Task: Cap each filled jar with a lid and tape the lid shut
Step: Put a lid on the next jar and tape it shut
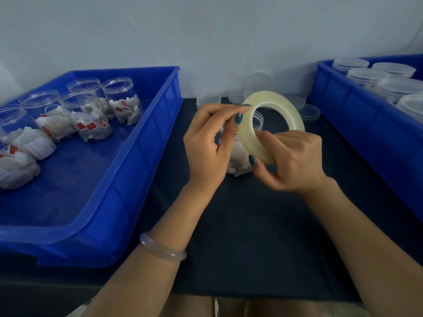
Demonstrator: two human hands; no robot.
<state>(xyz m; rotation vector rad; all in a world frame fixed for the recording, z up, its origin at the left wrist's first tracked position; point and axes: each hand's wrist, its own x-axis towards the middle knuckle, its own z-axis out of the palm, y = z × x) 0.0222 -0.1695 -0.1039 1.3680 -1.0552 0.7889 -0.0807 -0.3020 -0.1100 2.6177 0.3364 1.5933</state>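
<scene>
Head view: the tape roll (291,114) is held just in front of the jar (238,156), which is partly hidden behind both hands. The roll is gripped at its lower rim by the right hand (295,161), and its outer edge is pinched by the curled fingers of the left hand (206,143). The roll is judged light and rigid and its film thin and sticky, so it is best held by the rim. A pale, translucent ring with a wide hole is presented. A lifted end cannot be confirmed.
</scene>
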